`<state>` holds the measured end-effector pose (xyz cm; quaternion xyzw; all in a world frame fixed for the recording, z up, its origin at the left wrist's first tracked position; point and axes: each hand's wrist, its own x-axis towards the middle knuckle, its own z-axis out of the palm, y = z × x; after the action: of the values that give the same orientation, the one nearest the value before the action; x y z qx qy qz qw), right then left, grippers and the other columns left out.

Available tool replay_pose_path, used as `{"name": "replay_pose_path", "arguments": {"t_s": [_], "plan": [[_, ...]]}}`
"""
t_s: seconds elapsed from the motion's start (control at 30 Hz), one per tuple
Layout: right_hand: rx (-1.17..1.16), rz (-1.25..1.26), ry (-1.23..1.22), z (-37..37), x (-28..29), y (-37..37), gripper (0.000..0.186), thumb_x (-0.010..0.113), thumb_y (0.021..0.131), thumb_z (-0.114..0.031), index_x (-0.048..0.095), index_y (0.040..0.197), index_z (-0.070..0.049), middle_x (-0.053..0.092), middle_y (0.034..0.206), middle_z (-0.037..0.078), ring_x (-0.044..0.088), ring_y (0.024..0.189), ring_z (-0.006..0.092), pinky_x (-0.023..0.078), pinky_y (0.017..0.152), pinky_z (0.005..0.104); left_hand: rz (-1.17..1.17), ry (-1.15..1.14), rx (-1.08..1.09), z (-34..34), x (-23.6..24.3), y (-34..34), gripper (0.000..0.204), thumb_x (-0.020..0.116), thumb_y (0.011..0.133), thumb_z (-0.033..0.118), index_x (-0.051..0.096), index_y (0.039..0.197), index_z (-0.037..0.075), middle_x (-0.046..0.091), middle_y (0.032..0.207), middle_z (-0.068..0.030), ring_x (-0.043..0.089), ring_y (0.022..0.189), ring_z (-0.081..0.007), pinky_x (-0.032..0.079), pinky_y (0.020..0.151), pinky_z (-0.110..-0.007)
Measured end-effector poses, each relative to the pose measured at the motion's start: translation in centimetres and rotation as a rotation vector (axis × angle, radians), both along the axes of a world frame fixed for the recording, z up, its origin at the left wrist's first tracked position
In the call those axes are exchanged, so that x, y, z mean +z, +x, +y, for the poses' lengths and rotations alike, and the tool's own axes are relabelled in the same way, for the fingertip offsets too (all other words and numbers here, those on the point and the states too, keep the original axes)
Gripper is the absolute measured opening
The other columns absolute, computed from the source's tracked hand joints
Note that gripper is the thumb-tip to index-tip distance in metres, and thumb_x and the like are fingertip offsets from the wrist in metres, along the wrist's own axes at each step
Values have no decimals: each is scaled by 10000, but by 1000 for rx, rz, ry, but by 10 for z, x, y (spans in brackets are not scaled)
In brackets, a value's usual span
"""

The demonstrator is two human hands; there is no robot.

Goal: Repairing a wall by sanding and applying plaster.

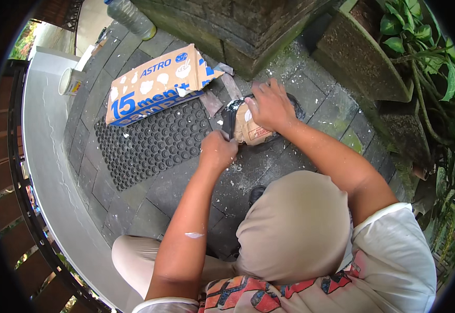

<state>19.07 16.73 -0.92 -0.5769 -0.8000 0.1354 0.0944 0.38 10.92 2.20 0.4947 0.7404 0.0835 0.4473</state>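
The brown packet (252, 128) lies to the right of the cardboard box (157, 86) and a little nearer the person, just past the corner of the studded rubber mat (154, 141). It looks rounded and bulky; its tan face carries red print in a framed panel, and there are whitish smudges on its left part. Shiny black material (297, 107) shows around it — on the right beside the right hand, and as a dark strip down the left side. Whether this is a bag or something stiffer, I cannot tell.

The left hand (219, 149), nearer the person than the box and to its right, is closed into a loose fist at the lower end of that dark strip. Its fingers are curled in; what exactly they pinch is hidden. The right hand (273, 106), farther right of the box, lies palm down over the packet's far right part, fingers a little apart and bent, thumb reaching toward the tan face.

The box itself is brown and blue, spotted with white blotches, its right end torn. Pale scraps (213, 103) lie close to that end. Beyond the box stands a clear plastic bottle (131, 20); left of it is a white tub (70, 81). Well to its right sits a mossy planter (365, 55) — leafy plants (423, 34) spilling alongside.
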Motion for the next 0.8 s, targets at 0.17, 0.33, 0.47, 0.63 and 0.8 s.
{"name": "replay_pose_path", "arguments": {"t_s": [0.17, 0.33, 0.47, 0.63, 0.8], "plan": [[31, 12, 26, 2, -7, 1, 369, 524, 928, -319, 560, 1137, -17, 566, 1207, 205, 450, 1223, 393, 361, 1034, 503, -890, -77, 302, 26, 34, 16, 48, 646, 849, 113, 656, 890, 88, 615, 858, 12, 549, 797, -79, 438, 654, -239], [18, 256, -37, 14, -15, 13, 261, 584, 875, -240, 584, 1053, -49, 610, 1085, 173, 500, 1156, 377, 398, 991, 462, -1140, -129, 254, 42, -14, 33, 137, 586, 895, 40, 611, 1030, 37, 619, 996, -17, 576, 906, -94, 486, 799, -243], [-257, 539, 116, 6, 25, 40, 325, 600, 939, -334, 648, 1077, -43, 656, 1020, 157, 546, 1056, 349, 433, 943, 419, -1008, -236, 269, 38, -9, 33, 183, 553, 913, 25, 587, 1092, 8, 611, 1031, -32, 576, 926, -99, 484, 827, -221], [-524, -86, 6, -55, 24, 78, 562, 694, 855, -491, 663, 983, 56, 662, 1056, 270, 606, 1062, 365, 457, 919, 461, -949, -186, 210, 37, -24, 31, 238, 528, 930, 22, 574, 1162, -5, 594, 1040, -35, 570, 932, -100, 502, 838, -226], [-644, 222, -379, -44, 44, 71, 568, 739, 820, -481, 659, 937, 69, 663, 912, 294, 653, 901, 406, 485, 808, 473, -1068, -364, 222, 51, -16, 21, 303, 466, 964, -14, 522, 1261, -33, 540, 1189, -61, 566, 1049, -113, 533, 916, -279]]}}
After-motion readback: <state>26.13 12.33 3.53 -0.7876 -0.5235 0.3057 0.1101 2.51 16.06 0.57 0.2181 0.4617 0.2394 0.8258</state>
